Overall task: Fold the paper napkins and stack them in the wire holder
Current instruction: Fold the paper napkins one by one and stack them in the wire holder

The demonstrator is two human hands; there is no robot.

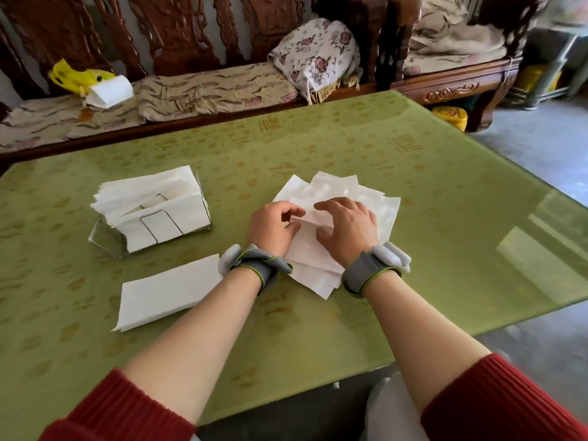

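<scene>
A loose pile of flat white paper napkins (356,192) lies fanned out in the middle of the green table. Both hands rest on it: my left hand (273,226) pinches the top napkin's edge with curled fingers, and my right hand (348,229) presses on the same sheet with fingers spread. To the left stands the wire holder (106,238), packed with folded napkins (149,198). A folded white napkin (168,292) lies flat near the front left, below the holder.
The green glass-topped table (413,249) ends at the right and front edges. Behind it runs a carved wooden bench (191,90) with cushions, a yellow bag (74,76) and a napkin pack (109,90). A floral pillow (315,55) sits at the back.
</scene>
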